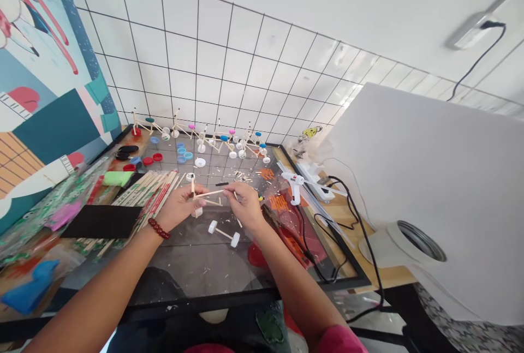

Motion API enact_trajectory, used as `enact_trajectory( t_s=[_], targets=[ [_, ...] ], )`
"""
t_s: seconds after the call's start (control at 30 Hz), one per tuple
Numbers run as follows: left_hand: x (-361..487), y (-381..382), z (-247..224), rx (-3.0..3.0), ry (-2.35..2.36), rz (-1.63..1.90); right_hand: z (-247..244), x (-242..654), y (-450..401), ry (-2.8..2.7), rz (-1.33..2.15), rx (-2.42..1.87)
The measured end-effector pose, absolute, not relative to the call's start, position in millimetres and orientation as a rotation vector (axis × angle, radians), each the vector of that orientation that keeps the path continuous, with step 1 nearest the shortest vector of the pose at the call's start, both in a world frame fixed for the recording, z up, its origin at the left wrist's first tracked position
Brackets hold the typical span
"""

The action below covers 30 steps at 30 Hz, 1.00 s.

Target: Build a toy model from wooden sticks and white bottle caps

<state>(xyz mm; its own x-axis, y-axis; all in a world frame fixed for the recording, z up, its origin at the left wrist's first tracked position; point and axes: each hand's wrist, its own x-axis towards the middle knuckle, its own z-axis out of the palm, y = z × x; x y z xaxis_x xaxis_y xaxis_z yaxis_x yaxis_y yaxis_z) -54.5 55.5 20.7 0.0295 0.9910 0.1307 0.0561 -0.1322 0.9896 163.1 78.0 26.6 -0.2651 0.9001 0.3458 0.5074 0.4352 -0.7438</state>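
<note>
My left hand (pixel 178 208) and my right hand (pixel 245 207) hover over a glass-topped table (pixel 192 271), pinching a small frame of thin wooden sticks (pixel 208 196) between them. A white wheel (pixel 197 212) hangs under the frame near my left fingers. Just below my hands, a loose axle of wooden stick with two white wheels (pixel 223 234) lies on the glass. Several finished stick models with bottle-cap parts (pixel 221 140) stand farther off, beyond my hands. A bundle of wooden sticks (pixel 153 200) lies close to my left wrist, which wears a red bead bracelet (pixel 159 228).
A white hot glue gun (pixel 292 185) with a black cable (pixel 311 249) lies to the right. Blue and red bottle caps (pixel 164 154) are scattered at the back left. Plastic bags (pixel 49 216) pile up on the left. A large white panel (pixel 426 178) fills the right side.
</note>
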Motion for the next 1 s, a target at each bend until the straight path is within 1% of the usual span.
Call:
enact_trajectory(
  t_s=[0.13, 0.3, 0.47, 0.7, 1.0],
  targets=[
    [-50.9, 58.0, 9.5, 1.340, 1.227, 1.258, 13.7, 165.3, 84.3, -1.722, 0.756, -1.135],
    [-44.1, 58.7, -0.2, 1.280, 1.276, 1.365, 8.3, 165.9, 88.9, -1.579, 0.940, -1.129],
    [-40.3, 53.6, 8.7, 1.382, 1.307, 1.428, 10.9, 167.5, 89.7, -1.428, 1.032, -1.129],
    [-41.9, 51.2, 13.7, 1.528, 1.302, 1.440, 12.9, 166.9, 90.0, -1.292, 1.345, -1.028],
    [-37.7, 45.4, 21.4, 1.545, 1.293, 1.480, 17.4, 168.6, 91.1, -1.243, 1.467, -0.899]
  ],
)
